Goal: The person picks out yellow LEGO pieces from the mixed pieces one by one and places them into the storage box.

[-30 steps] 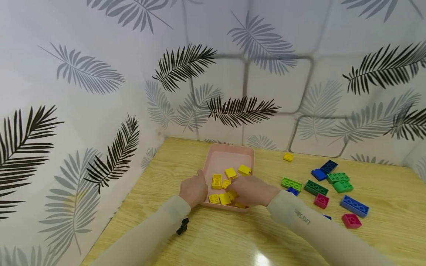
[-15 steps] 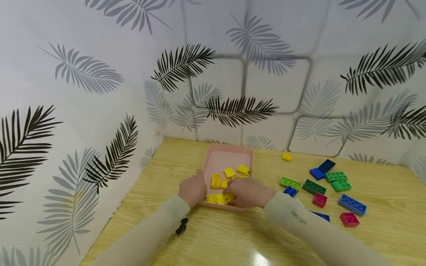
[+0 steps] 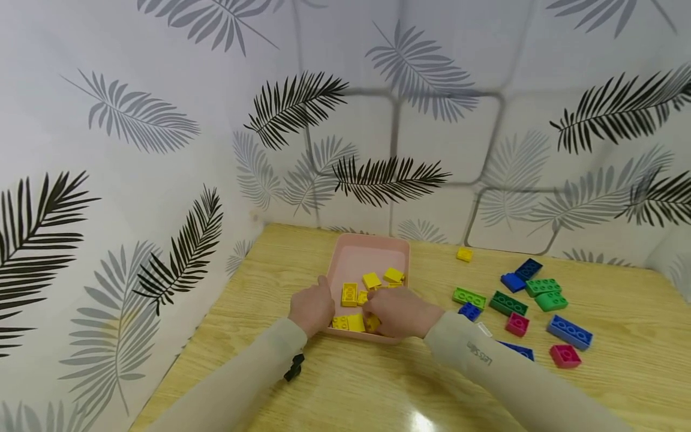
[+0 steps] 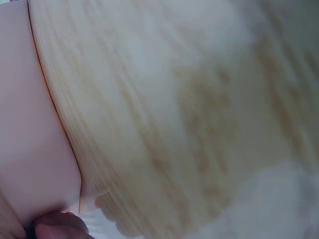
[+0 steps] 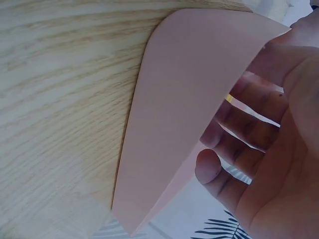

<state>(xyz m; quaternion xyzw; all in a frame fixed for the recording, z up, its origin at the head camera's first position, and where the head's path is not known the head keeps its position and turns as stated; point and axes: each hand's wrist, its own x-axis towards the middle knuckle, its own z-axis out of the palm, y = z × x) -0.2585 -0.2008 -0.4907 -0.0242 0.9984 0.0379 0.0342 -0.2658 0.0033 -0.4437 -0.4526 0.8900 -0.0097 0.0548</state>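
Observation:
A pink tray [image 3: 367, 240] on the table holds several yellow bricks. My left hand [image 3: 312, 307] grips its left wall near the front corner; the left wrist view has the tray's side [image 4: 35, 114] with fingertips [image 4: 65, 228] at its lower edge. Inside the tray, my right hand [image 3: 402, 313] holds a yellow brick [image 3: 372, 324] at the front, beside a flat-faced yellow brick [image 3: 355, 323] and a studded one [image 3: 340, 323]. The right wrist view shows curled fingers [image 5: 244, 122] over the tray wall [image 5: 174, 99], which hides most fingertips. Another yellow brick [image 3: 349, 294] lies farther back.
Right of the tray lie loose green, blue, red and white bricks, among them a dark green brick [image 3: 508, 303], a long blue brick [image 3: 569, 332] and a red brick [image 3: 565, 356]. One yellow brick [image 3: 464, 254] sits near the back wall. The right forearm partly covers a blue brick [image 3: 517, 350].
My right hand has shifted slightly left and towards the front of the tray, and the yellow brick at its fingers has moved beside the front row. My left hand stays on the tray.

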